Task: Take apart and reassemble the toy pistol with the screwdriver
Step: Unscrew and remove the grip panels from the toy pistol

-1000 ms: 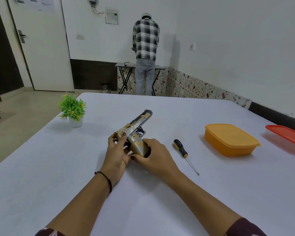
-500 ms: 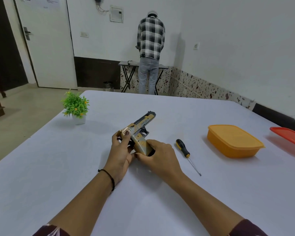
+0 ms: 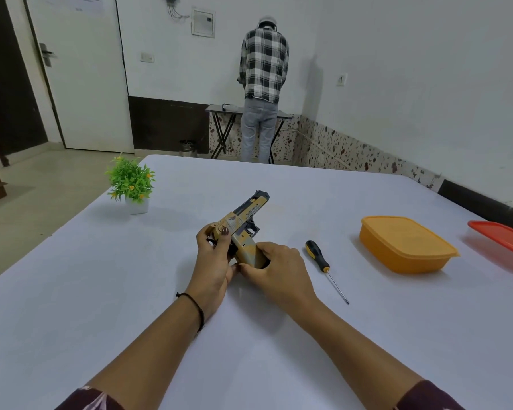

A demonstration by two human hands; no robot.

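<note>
Both hands on pistol (image 3: 243, 229), held just above table (image 3: 101, 291), muzzle pointing away. Left hand (image 3: 212, 261) grips rear of slide; right hand (image 3: 276, 267) grips base of grip. Screwdriver (image 3: 323, 266) lies on table just right of right hand, untouched. Orange box (image 3: 406, 244) further right; plant (image 3: 131, 182) far left.
</note>
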